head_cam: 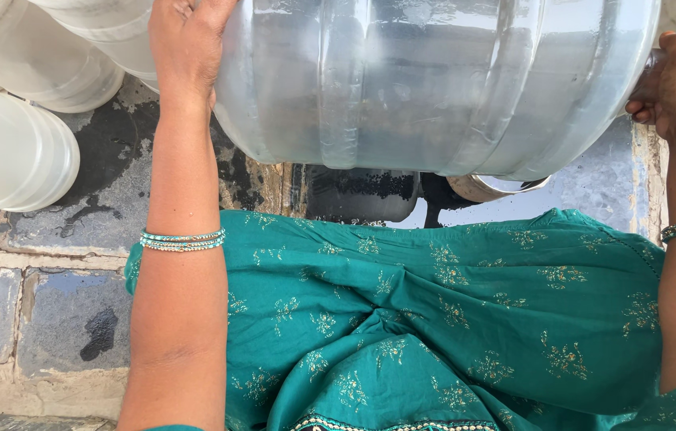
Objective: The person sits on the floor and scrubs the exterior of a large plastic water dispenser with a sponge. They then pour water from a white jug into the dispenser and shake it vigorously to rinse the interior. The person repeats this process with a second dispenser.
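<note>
A large clear plastic water jug [434,88] lies on its side across the top of the head view, with water inside. My left hand [186,44] grips its left end. My right hand [673,80] presses against its right end, fingers curled on the rim. Both wrists carry teal bead bangles. Below the jug I see a green garment with gold print [442,319] covering my lap.
Several pale translucent jugs [11,144] lie at the upper left on wet stone paving [75,319]. A metal vessel's rim [498,187] and a dark drain opening [362,195] show just under the held jug.
</note>
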